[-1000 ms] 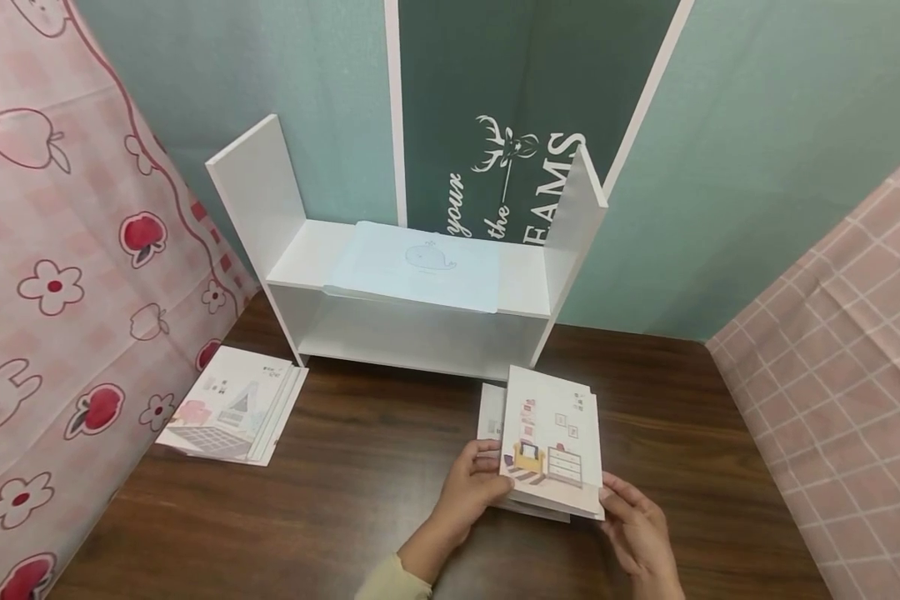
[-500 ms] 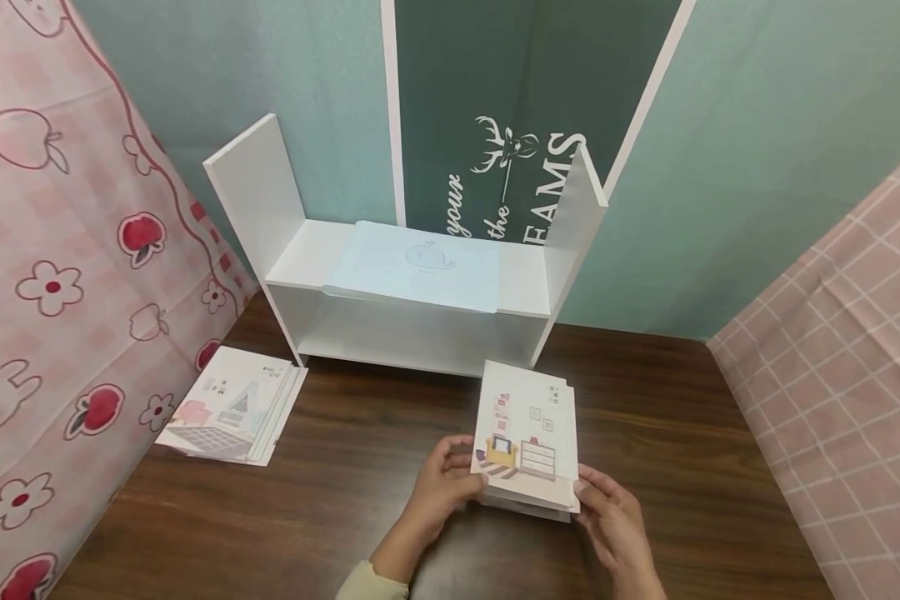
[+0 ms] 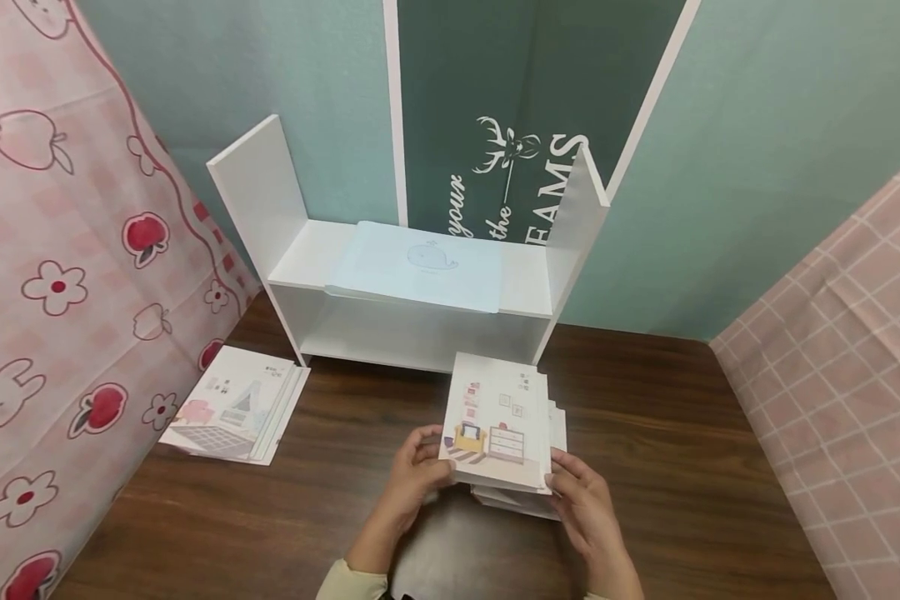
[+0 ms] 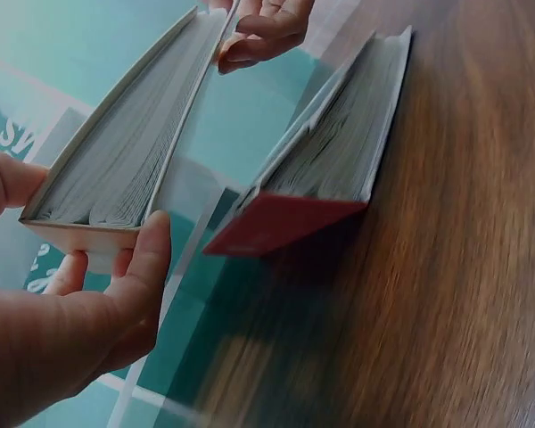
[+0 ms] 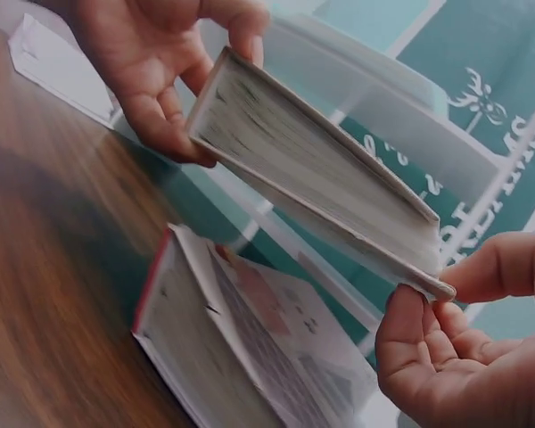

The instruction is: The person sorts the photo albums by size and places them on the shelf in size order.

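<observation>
A thick hardcover book (image 3: 495, 417), its white cover printed with a yellow armchair and a dresser, is held level above the table by both hands. My left hand (image 3: 412, 479) grips its left side, thumb on top and fingers below. The right hand (image 3: 588, 508) pinches the opposite cover edge near the front corner, clearest in the right wrist view. Beneath it, apart from it, another thick book (image 4: 330, 143) with a red spine lies on the table; the raised book hides most of it in the head view.
A white two-tier shelf (image 3: 412, 358) stands at the back of the dark wooden table (image 3: 690, 467). Across its upper board lies a pale blue sheet or folder (image 3: 412, 271) with a whale drawing. Left of the shelf is a pile of white-covered books (image 3: 232, 404). Patterned cloths flank both sides.
Both hands have carried the armchair-cover book leftward and slightly away from me. More of the lower book now shows at its right. The left pile and shelf have not moved.
</observation>
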Tool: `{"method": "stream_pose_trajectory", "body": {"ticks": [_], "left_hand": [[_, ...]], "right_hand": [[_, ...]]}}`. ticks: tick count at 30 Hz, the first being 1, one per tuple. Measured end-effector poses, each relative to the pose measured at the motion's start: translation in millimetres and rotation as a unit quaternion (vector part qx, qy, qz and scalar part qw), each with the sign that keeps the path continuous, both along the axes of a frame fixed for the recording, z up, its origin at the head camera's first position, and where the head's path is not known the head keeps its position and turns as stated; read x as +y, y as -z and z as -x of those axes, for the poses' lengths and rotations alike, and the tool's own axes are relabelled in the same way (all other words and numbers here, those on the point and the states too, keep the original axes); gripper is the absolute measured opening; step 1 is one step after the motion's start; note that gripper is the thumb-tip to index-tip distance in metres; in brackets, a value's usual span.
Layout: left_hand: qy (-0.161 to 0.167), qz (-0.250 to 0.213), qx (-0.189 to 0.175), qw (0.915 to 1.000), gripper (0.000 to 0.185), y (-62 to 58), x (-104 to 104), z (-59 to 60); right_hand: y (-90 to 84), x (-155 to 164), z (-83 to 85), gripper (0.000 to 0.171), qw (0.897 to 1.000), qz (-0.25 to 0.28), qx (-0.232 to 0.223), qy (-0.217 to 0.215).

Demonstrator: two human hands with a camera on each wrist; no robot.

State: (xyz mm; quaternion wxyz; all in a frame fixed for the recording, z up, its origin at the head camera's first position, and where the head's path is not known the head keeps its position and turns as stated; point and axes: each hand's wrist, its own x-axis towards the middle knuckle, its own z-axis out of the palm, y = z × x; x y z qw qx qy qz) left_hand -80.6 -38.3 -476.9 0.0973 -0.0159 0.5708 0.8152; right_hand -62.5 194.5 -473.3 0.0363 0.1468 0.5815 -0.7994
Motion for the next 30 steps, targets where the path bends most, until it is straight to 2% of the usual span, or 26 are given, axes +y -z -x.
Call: {"method": "stream_pose_trajectory", "body": {"ticks": [6,11,18,23,30], "left_hand": [[-0.024,-0.002,0.002,0.9997,0.058,2.0,-13.9,2.5],[-0.046,-0.002,-0.005,0.9989,0.054,4.1,-21.8,3.4],[-0.09,-0.028,-0.006,0.9955,0.048,2.9,-30.4,3.8],[-0.108,-0.034,-0.013,0.9935,0.048,4.4,-36.0,6.8],[-0.145,-0.023,-0.023,0.9889,0.047,5.9,-53.2,9.8]], "right_hand": [[1.5,-13.7,4.9,0.059,0.999,0.036,0.013,-0.032],[2.1,-24.6,7.6,0.059,0.997,0.06,0.021,-0.042],[0.3,-38.2,14.7,0.059,0.996,0.064,0.032,-0.06],[-0.7,-46.2,19.2,0.06,0.995,0.062,0.043,-0.072],[3.7,-67.4,25.2,0.069,0.988,0.099,0.018,-0.114]]}}
